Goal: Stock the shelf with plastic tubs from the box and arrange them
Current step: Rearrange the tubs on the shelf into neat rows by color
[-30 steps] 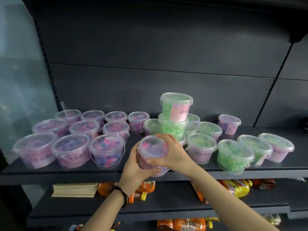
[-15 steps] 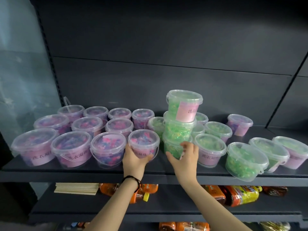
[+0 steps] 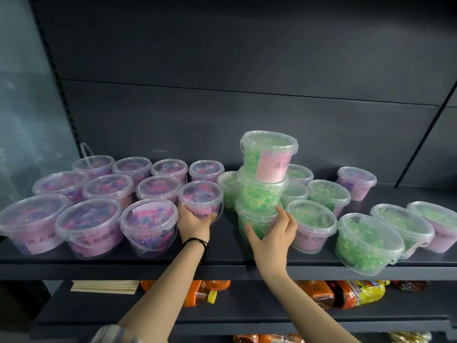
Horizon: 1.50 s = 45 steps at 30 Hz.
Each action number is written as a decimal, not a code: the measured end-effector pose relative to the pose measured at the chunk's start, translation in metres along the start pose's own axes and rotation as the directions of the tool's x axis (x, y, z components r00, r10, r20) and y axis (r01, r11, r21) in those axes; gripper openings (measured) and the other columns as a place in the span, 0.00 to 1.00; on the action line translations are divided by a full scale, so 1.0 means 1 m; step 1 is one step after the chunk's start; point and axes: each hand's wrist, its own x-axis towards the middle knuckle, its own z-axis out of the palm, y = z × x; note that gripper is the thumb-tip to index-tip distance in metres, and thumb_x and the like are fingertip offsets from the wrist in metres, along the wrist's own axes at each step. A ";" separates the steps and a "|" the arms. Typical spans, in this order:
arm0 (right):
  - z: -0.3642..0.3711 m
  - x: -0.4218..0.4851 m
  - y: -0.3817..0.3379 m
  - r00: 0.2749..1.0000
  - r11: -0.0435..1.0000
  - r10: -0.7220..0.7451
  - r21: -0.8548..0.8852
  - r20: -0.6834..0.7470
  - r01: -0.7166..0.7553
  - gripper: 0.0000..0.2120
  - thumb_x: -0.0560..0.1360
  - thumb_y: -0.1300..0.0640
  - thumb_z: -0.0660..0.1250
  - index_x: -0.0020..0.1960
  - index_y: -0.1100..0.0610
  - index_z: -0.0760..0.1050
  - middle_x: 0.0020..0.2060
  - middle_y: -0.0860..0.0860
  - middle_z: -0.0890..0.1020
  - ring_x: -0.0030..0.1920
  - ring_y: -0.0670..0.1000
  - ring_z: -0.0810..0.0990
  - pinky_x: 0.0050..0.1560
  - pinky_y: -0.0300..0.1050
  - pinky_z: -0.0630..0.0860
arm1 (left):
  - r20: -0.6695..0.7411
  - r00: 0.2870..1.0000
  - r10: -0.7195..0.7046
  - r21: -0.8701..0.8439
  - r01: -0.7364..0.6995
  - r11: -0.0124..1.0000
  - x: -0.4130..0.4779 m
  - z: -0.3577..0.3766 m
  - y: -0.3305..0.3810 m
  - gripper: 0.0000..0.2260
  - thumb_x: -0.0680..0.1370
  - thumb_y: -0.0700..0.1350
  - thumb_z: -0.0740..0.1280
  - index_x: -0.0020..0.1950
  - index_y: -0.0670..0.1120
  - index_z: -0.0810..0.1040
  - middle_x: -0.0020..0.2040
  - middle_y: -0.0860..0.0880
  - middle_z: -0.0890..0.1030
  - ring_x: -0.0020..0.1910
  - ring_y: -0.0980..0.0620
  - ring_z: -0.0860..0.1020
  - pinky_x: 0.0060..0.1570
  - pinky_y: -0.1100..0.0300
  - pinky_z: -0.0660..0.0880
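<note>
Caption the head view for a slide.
Left hand holds a pink tub; right hand grips the bottom green tub of a stack.

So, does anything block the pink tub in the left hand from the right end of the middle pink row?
Nothing visible does. The left hand holds the pink tub already at that end, beside the middle-row tub, with a back-row tub behind and the green stack apart on its right.

Head camera faces the shelf (image 3: 222, 258) closely, looking forward.
</note>
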 end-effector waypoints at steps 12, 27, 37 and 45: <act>-0.044 0.007 0.006 0.995 0.979 -0.013 0.204 0.098 -0.008 0.19 0.73 0.57 0.72 0.59 0.46 0.69 0.53 0.45 0.77 0.49 0.43 0.78 0.47 0.35 0.76 | 0.023 0.999 0.046 -0.099 -0.044 0.994 -0.037 0.003 0.008 0.35 0.71 0.48 0.76 0.72 0.38 0.66 0.70 0.38 0.69 0.70 0.41 0.67 0.71 0.46 0.63; -0.156 0.235 0.100 0.963 0.965 0.264 0.013 -0.051 -0.263 0.29 0.69 0.51 0.75 0.65 0.59 0.69 0.61 0.56 0.75 0.57 0.50 0.75 0.57 0.47 0.71 | 0.273 0.905 0.326 -0.106 -0.309 0.945 -0.066 0.057 0.032 0.41 0.57 0.66 0.75 0.66 0.56 0.68 0.62 0.53 0.68 0.67 0.53 0.65 0.66 0.53 0.66; -0.140 0.324 0.189 0.865 0.809 0.499 -0.388 0.056 -0.442 0.57 0.59 0.40 0.80 0.76 0.57 0.52 0.72 0.60 0.61 0.71 0.64 0.62 0.68 0.59 0.65 | 0.203 0.944 0.262 -0.056 -0.256 0.965 -0.067 0.075 0.022 0.45 0.55 0.67 0.73 0.68 0.58 0.63 0.64 0.56 0.63 0.64 0.62 0.62 0.64 0.61 0.61; -0.129 0.345 0.207 0.826 0.750 0.563 -0.428 0.014 -0.504 0.54 0.58 0.39 0.79 0.72 0.60 0.58 0.67 0.59 0.63 0.67 0.64 0.66 0.63 0.58 0.70 | 0.176 0.942 0.286 0.021 -0.294 0.956 -0.062 0.078 0.016 0.43 0.58 0.63 0.79 0.68 0.58 0.63 0.65 0.58 0.63 0.62 0.64 0.63 0.64 0.58 0.63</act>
